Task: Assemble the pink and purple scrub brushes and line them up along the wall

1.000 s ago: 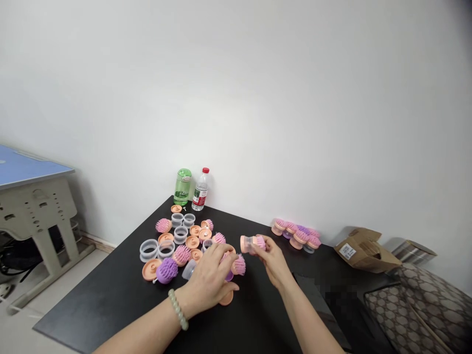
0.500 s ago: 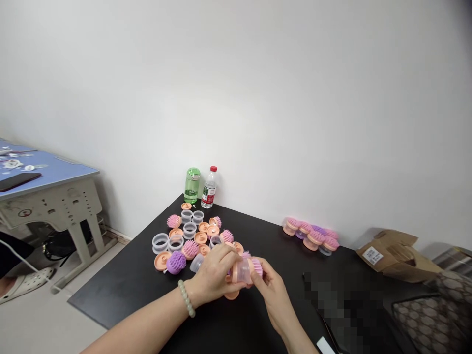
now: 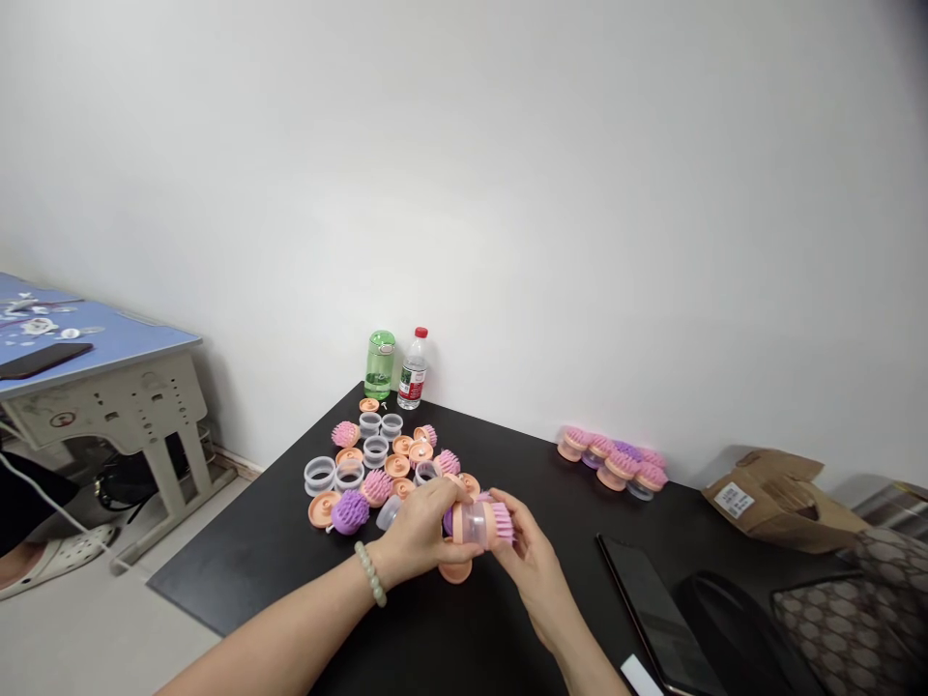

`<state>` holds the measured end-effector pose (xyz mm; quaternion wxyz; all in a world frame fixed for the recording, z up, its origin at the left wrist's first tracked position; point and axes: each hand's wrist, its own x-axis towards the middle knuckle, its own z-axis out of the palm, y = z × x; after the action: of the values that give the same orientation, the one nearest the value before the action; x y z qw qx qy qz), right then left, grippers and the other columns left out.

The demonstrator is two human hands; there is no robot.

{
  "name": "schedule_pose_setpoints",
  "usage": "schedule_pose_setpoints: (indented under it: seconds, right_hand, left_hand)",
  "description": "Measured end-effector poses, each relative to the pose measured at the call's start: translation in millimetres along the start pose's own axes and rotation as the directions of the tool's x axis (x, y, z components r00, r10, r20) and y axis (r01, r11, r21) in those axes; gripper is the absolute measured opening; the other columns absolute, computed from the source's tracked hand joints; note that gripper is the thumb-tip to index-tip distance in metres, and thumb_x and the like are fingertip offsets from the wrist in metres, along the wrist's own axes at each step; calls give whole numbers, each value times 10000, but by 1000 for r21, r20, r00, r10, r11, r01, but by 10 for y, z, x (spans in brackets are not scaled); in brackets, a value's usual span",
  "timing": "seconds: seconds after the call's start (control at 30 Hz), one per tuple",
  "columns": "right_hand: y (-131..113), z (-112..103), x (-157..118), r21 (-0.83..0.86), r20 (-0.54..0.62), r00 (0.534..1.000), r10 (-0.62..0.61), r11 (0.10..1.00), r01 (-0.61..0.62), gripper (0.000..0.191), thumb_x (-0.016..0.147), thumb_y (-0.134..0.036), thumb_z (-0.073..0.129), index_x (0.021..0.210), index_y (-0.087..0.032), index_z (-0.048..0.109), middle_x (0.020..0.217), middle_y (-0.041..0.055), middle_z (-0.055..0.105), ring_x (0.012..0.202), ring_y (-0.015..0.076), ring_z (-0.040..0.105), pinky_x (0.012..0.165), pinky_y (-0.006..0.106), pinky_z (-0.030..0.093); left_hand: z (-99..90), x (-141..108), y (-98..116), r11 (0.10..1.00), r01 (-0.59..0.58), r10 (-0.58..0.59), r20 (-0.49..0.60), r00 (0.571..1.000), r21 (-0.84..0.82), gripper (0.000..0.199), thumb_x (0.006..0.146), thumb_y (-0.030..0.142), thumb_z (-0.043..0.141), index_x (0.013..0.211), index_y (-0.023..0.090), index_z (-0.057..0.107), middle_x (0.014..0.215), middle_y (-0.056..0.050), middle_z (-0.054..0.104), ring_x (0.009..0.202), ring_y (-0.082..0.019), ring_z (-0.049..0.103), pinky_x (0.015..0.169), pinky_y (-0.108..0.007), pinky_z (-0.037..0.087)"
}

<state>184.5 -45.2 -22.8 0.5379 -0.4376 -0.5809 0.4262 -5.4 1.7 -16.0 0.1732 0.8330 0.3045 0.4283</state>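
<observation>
The left hand and right hand clenched a pink-bristled scalp brush with a clear plastic cup, held at twelve o'clock above the black table, beside loose brush parts at eleven o'clock.

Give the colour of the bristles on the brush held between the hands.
Pink, best seen in the head view: the bristles beside the right hand.

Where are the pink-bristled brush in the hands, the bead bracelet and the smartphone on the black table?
pink-bristled brush point(image 3: 504, 524), head view, on the bristles
bead bracelet point(image 3: 370, 574), head view, on the beads around the wrist
smartphone point(image 3: 656, 614), head view, on the dark screen
</observation>
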Motion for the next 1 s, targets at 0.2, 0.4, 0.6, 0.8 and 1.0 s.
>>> schedule_pose_setpoints:
  seconds: [0.2, 0.4, 0.6, 0.8, 1.0]
  right_hand:
    - [-81, 7, 11, 83, 4, 999, 34, 996, -34, 593, 727, -483, 832, 1241, -265, 632, 1295, 100, 666, 1179, 309, 633, 970, 410, 529]
    - [-33, -3, 23, 60, 10, 997, 80, 995, -80, 491, 796, -545, 754, 1156, -224, 663, 1103, 105, 731, 1012, 300, 696, 891, 425, 556]
    - [-3, -17, 59, 132, -18, 997, 76, 989, -73, 565, 742, -522, 811, 1203, -242, 642, 1234, 106, 698, 1138, 308, 659, 927, 413, 551]
    - [48, -18, 55, 71, -10, 1000, -23, 997, 24, 454, 790, -445, 772, 1172, -227, 657, 1200, 100, 698, 1096, 295, 670, 934, 399, 552]
    - [88, -72, 29, -112, -137, 990, 35, 992, -51, 513, 720, -425, 795, 1181, -258, 645, 1217, 94, 704, 1103, 315, 670, 926, 426, 559]
  left_hand:
    - [20, -16, -40, 996, -61, 62, -16, 998, 59, 366, 750, 369, 802, 970, 209, 558, 930, -28, 653, 850, -219, 634, 745, -326, 509]
    - [35, -19, -60, 986, -115, 120, -30, 992, 120, 322, 787, 391, 767, 958, 200, 572, 923, -38, 652, 853, -221, 627, 758, -333, 510]
    - [39, -31, -45, 953, -216, 235, -67, 970, 212, 322, 864, 441, 692, 1046, 196, 589, 1034, -87, 688, 941, -245, 646, 811, -370, 519]
    - [52, -16, -26, 917, -288, 328, -112, 938, 275, 369, 894, 446, 664, 1147, 189, 583, 1028, -113, 714, 932, -248, 675, 821, -394, 555]
    - [81, 10, -36, 900, -341, 373, -74, 925, 270, 401, 924, 404, 643, 1244, 185, 539, 1050, -125, 709, 957, -239, 691, 820, -381, 588]
